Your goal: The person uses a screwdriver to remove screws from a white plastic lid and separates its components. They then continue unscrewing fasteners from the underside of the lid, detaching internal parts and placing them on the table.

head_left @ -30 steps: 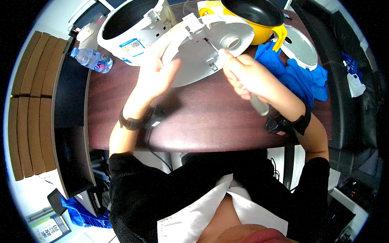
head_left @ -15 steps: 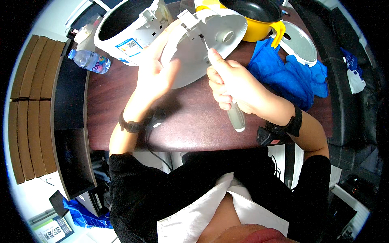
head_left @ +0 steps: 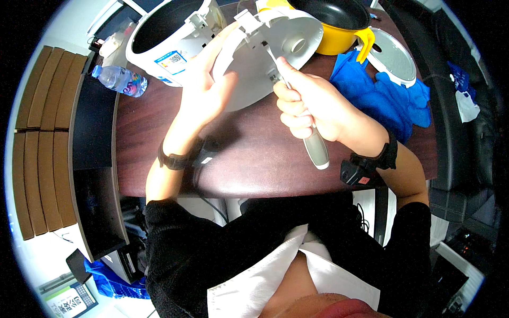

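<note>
A white appliance lid [head_left: 249, 87] is tilted up over the table, its hollow inner side and hinge end facing me. My left hand [head_left: 204, 95] grips its left edge, the thumb on the near side and some fingers hidden behind. My right hand [head_left: 310, 100] is closed around a tool with a grey handle [head_left: 317, 151] and a thin, pale shaft. The shaft's tip meets a small dark opening near the lid's hinge end; its exact kind I cannot make out. Behind the lid stands a white cooker body [head_left: 185, 47] with a dark inside.
A yellow pot [head_left: 336, 40] with a black inside stands at the back. To its right a blue cloth [head_left: 379, 100] lies under a round, grey-white lid [head_left: 392, 55]. A plastic water bottle [head_left: 121, 80] lies at the table's left. A black couch [head_left: 450, 143] borders the right side.
My right hand has shifted slightly right, and the tool handle leans more to the right. The lid stays in my left hand, nearly in place.
</note>
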Demonstrator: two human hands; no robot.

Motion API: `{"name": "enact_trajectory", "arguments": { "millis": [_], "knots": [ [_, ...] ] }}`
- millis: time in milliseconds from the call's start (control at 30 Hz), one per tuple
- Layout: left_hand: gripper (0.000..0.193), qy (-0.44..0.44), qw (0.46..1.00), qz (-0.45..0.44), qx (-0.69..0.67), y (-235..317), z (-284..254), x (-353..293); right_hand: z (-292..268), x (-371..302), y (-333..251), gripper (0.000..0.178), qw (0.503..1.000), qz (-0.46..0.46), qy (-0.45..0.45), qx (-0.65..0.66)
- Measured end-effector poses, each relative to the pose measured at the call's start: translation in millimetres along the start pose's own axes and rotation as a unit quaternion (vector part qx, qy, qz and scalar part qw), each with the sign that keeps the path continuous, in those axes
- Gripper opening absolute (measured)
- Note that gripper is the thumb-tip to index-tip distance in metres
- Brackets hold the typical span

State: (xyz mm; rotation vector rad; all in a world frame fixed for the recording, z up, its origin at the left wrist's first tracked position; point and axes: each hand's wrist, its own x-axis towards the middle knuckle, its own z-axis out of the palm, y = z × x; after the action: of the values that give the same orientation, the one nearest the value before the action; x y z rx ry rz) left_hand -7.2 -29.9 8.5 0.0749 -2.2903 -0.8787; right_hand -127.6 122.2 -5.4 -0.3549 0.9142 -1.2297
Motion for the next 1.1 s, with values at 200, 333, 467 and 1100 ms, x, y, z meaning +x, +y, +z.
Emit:
{"name": "enact_trajectory", "arguments": {
  "millis": [200,333,467,1100],
  "knots": [
    [0.061,-0.005,1.0,0.018,0.012,-3.0,-1.1,-4.2,-0.6,-2.3,-0.1,0.054,0.995,-0.016,0.033,-0.089],
    [0.061,-0.011,1.0,-0.003,0.023,3.4,0.3,-5.6,-17.7,6.3,-7.7,0.056,0.867,-0.203,0.164,-0.425],
    [0.061,-0.005,1.0,0.012,0.026,-1.9,-1.7,-5.2,-26.7,5.1,-19.0,0.049,0.543,-0.362,0.282,-0.703],
    [0.058,0.011,0.999,-0.028,0.012,-1.1,-0.2,-5.3,-15.3,5.0,-9.3,0.051,0.981,-0.052,0.05,-0.181]
  ]
}}
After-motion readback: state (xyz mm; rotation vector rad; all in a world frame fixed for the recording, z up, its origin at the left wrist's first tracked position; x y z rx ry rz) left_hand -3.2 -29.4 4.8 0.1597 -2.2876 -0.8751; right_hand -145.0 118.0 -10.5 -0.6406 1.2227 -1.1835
